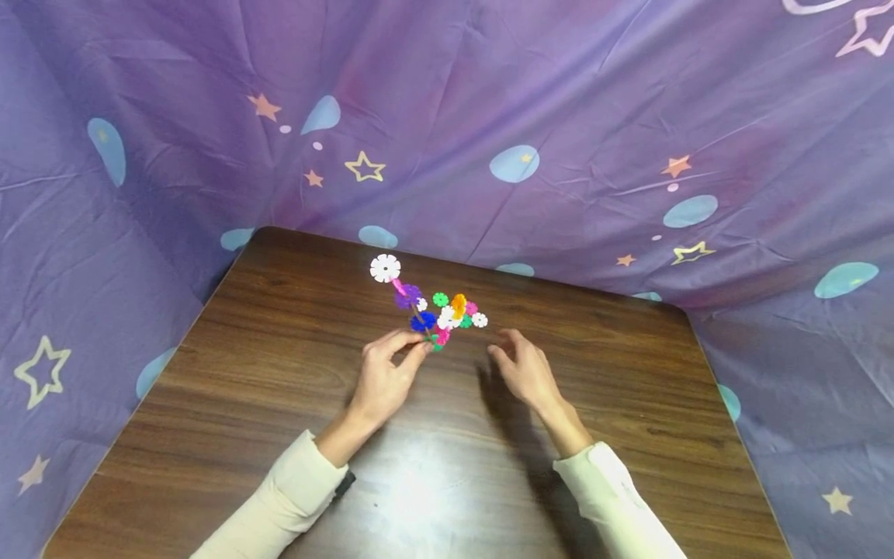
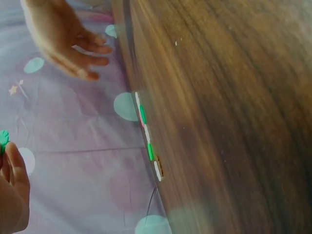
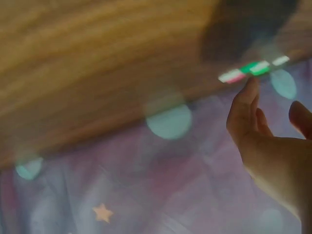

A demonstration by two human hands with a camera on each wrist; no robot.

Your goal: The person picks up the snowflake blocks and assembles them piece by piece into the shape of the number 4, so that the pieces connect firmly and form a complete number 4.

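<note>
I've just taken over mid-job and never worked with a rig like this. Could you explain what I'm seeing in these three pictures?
No machine here, just a person's left hand and right hand. The large picture comes from a camera on the head, looking down at a table; a curtain hangs behind. The others come from wrist cameras, so they look turned round. In both, flat discs lie on the table, seen edge-on: white, green and pink among them. The left hand pinches a green disc. It seems joined to a chain of coloured pieces, though the join is hard to make out. The right hand holds nothing that shows.
</note>
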